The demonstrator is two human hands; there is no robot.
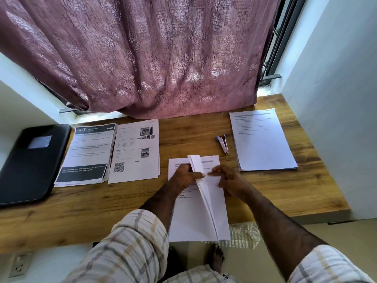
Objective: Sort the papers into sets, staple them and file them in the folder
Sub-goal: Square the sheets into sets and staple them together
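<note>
Gripping paper sheaf (204, 193), left hand (186, 175), right hand (228, 179) perhaps pinching, "3675" stack (85, 154).

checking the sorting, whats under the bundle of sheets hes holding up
Under the raised bundle, gripped by the left hand, a printed sheet lies flat on the desk. Its header and a few text lines show; the middle is covered by hands and bundle.

The number "3675" stands in white on the dark header band of the top sheet of the paper stack (87, 154) just right of the black folder (30, 162). The next sheet (134, 152), farther right of the folder, bears a QR code; its small print is too blurred to read
</note>
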